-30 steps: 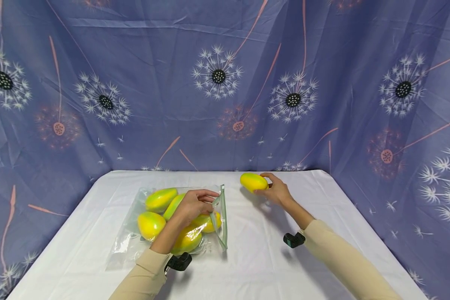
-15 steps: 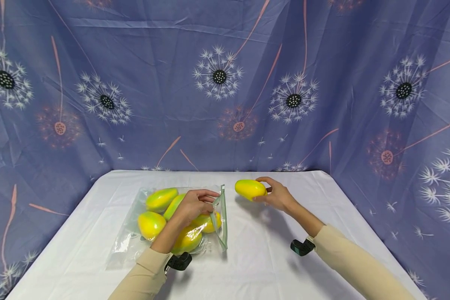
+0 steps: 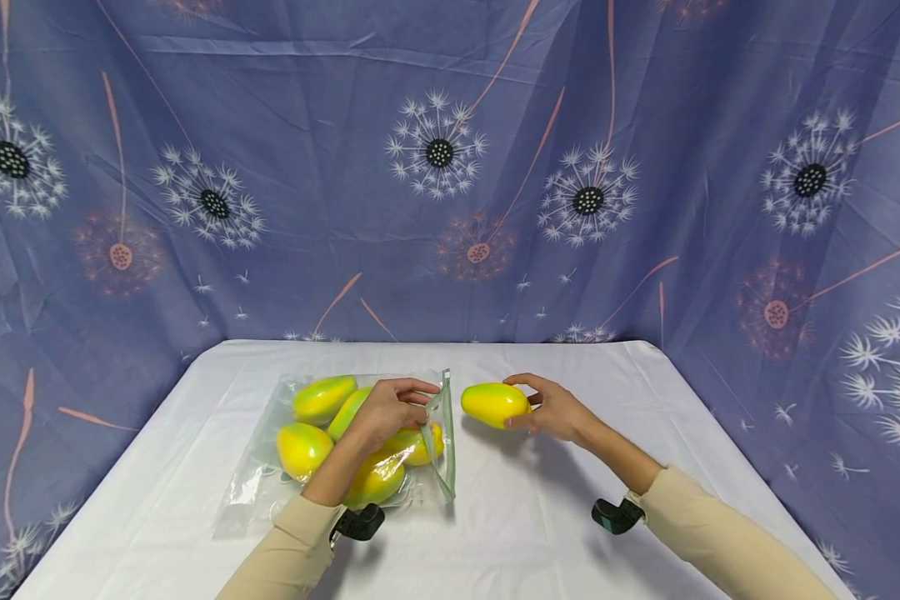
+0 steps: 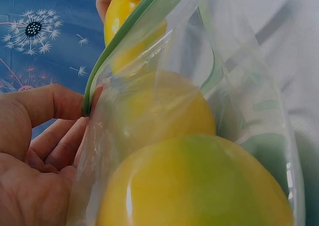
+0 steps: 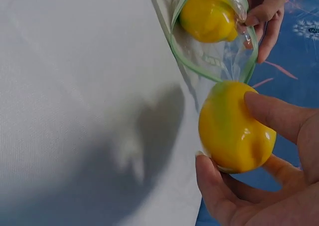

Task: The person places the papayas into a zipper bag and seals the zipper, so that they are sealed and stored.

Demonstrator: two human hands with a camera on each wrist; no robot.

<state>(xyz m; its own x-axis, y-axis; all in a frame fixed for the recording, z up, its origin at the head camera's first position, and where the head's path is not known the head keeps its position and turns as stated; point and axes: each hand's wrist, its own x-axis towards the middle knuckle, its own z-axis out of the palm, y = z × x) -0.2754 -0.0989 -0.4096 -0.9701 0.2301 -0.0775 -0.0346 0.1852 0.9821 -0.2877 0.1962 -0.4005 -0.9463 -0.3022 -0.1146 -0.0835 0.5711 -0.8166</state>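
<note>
My left hand (image 3: 382,412) pinches the green-edged mouth of a clear zip bag (image 3: 449,471) between thumb and fingers, holding it apart. Several yellow-green mangoes (image 3: 303,451) lie inside the bag; the left arm covers some of them in the head view. Just right of the mouth, my right hand (image 3: 558,408) grips another mango (image 3: 493,405) by its near end, the other end pointing at the opening. In the right wrist view, that mango (image 5: 234,128) sits between thumb and fingertips, over the table, with the bag's green rim (image 5: 192,66) just beyond it.
A white cloth (image 3: 525,533) covers the table. Behind it and along both sides hangs a blue curtain (image 3: 330,208) with dandelion prints. Each wrist carries a small black camera (image 3: 617,516).
My right hand has brought its mango nearer to me and slightly left, from the table's far side to beside the bag's mouth. The left hand and the bag stay in place.
</note>
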